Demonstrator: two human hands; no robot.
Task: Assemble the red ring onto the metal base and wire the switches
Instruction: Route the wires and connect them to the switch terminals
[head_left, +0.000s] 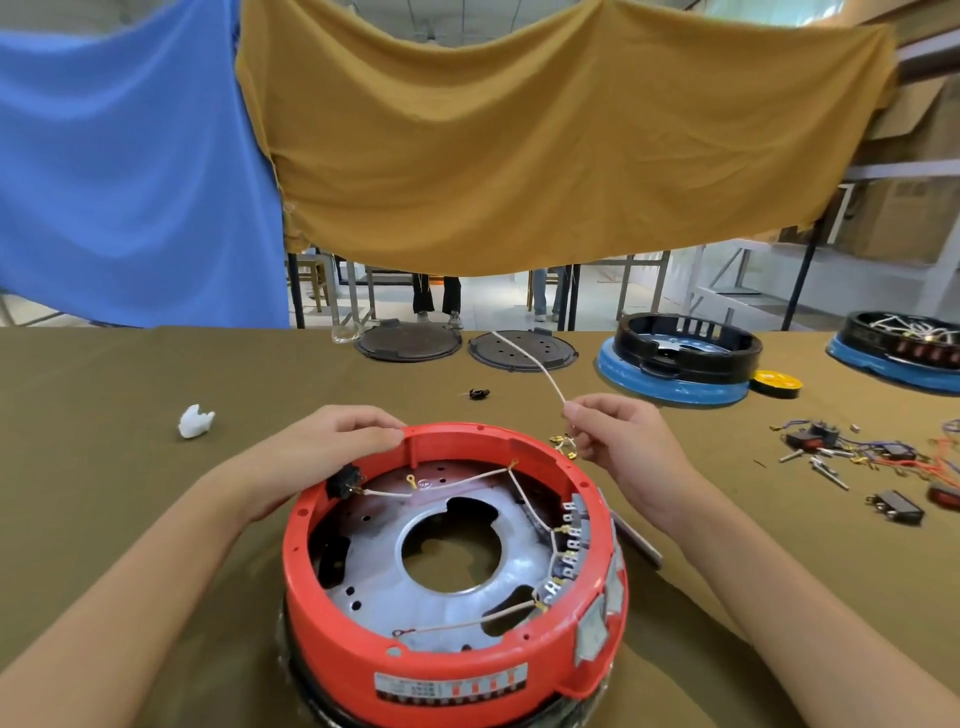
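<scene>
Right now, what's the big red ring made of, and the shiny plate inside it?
The red ring looks like moulded plastic: even colour, soft sheen, rounded rim with moulded ribs. The metal base inside seems to be pressed sheet metal, perhaps aluminium or steel: silvery, dull-shiny, with punched holes. The wire in the right hand looks covered in whitish woven sleeving, though that's hard to tell.

red ring (332, 639) label: blurred (unreadable) | bottom: cropped
</scene>
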